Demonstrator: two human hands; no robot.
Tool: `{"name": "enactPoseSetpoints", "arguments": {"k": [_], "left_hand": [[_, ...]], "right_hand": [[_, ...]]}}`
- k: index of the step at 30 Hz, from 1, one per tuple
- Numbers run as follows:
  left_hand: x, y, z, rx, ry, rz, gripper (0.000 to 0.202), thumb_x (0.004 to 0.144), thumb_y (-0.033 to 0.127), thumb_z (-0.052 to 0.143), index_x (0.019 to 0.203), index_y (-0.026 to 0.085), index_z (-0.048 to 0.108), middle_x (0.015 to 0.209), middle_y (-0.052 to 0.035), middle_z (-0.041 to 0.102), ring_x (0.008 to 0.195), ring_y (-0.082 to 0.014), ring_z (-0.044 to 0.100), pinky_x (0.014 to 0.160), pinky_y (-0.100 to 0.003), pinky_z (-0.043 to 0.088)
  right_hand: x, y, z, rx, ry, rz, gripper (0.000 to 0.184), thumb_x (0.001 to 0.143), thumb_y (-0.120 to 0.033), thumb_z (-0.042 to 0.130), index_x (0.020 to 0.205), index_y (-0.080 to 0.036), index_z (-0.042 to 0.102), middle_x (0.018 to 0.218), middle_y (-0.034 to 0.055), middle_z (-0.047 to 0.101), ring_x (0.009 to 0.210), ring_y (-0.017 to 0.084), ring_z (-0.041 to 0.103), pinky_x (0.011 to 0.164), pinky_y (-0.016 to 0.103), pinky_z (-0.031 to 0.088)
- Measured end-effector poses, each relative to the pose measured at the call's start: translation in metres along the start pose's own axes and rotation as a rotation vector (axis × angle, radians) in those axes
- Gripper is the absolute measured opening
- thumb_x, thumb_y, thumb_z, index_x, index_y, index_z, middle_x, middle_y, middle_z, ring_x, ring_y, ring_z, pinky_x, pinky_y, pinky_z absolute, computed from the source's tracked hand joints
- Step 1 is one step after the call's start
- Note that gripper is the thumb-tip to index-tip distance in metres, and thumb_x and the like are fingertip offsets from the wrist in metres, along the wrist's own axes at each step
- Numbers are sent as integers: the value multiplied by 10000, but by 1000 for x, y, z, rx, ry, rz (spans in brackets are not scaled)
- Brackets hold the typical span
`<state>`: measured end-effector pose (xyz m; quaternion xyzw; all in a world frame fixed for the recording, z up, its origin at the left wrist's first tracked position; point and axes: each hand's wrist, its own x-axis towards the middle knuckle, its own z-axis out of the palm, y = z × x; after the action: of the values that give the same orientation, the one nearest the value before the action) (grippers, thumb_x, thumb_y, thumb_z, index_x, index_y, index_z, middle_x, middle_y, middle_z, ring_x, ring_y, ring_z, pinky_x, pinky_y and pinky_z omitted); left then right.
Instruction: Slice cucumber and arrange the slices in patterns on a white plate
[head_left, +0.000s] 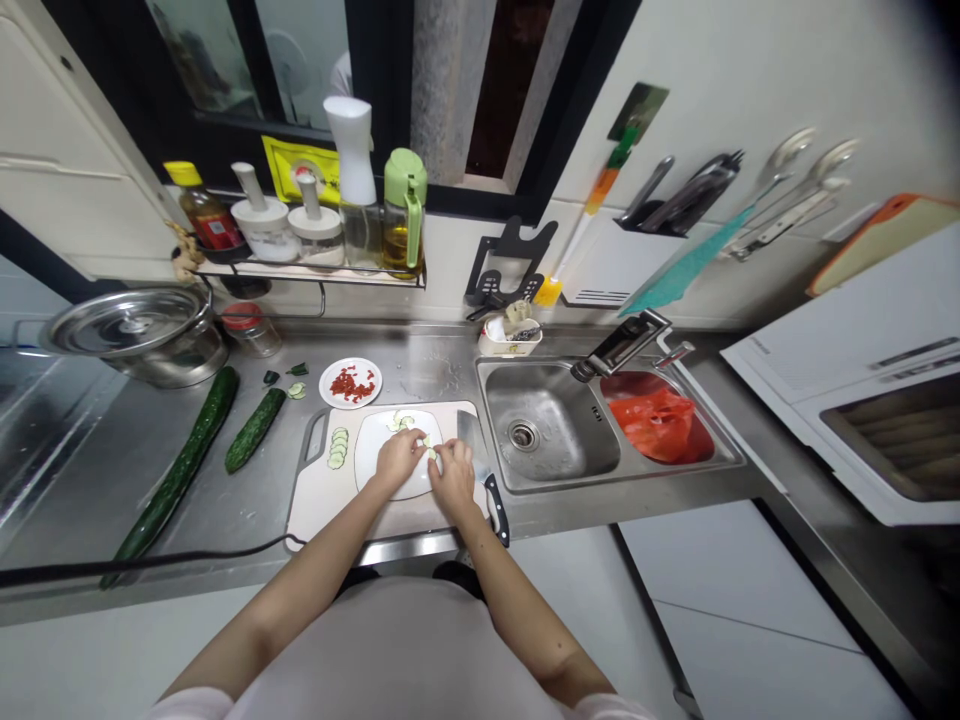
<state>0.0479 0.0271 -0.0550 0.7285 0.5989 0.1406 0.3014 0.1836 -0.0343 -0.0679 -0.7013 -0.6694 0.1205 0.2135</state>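
My left hand (400, 460) and my right hand (454, 478) come together over a white plate (367, 467). Between their fingertips is a pale green cucumber slice (430, 448), pinched from both sides. More cucumber slices (403, 421) lie curled at the far part of the plate. The plate sits on a cutting board (315, 500), where a row of overlapping slices (338, 448) lies to the left. A knife (496, 508) rests at the board's right end, its blade partly behind my right hand.
A cut cucumber (255, 430) and a long whole cucumber (184, 470) lie on the left counter. Behind the board stands a small plate of chopped red pieces (352, 384). The sink (551, 420) is at the right, a lidded steel pot (142, 335) at far left.
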Motion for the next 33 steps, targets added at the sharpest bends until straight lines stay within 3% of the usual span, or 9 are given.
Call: {"name": "enactPoseSetpoints", "arguments": {"k": [9, 13, 17, 24, 33], "left_hand": [[-7, 8, -6, -61, 46, -19, 257, 841, 246, 554, 1077, 229, 654, 876, -23, 675, 839, -175, 612, 759, -265, 434], [-25, 8, -9, -156, 115, 28, 250, 838, 283, 546, 1049, 215, 663, 830, -17, 665, 750, -165, 597, 724, -270, 431], [-52, -7, -11, -251, 188, 25, 268, 822, 330, 546, 1030, 216, 671, 802, -6, 658, 691, -151, 574, 698, -264, 425], [-91, -49, -31, -240, 366, -256, 325, 816, 432, 521, 1028, 227, 659, 775, 5, 649, 615, -149, 548, 629, -259, 387], [-97, -85, -54, 31, 415, -569, 359, 815, 435, 518, 1091, 224, 609, 903, -74, 664, 934, -299, 587, 847, -416, 355]], "right_hand": [[1, -1, -7, 70, 66, -13, 260, 881, -295, 499, 1072, -193, 642, 1094, 100, 501, 1040, 245, 416, 871, 356, 387], [0, -3, -14, 109, 124, -47, 250, 891, -283, 478, 1047, -192, 651, 1072, 99, 516, 1027, 240, 426, 874, 360, 393], [-6, -7, -22, 157, 155, -78, 226, 884, -254, 481, 1007, -197, 662, 1037, 95, 535, 1013, 235, 437, 872, 355, 404], [-19, -4, -37, 216, 193, -71, 217, 866, -228, 480, 970, -209, 670, 995, 84, 548, 994, 229, 462, 865, 371, 414], [-21, -8, -40, 246, 182, -81, 214, 872, -248, 475, 954, -209, 668, 975, 84, 555, 986, 234, 471, 844, 374, 426]]}}
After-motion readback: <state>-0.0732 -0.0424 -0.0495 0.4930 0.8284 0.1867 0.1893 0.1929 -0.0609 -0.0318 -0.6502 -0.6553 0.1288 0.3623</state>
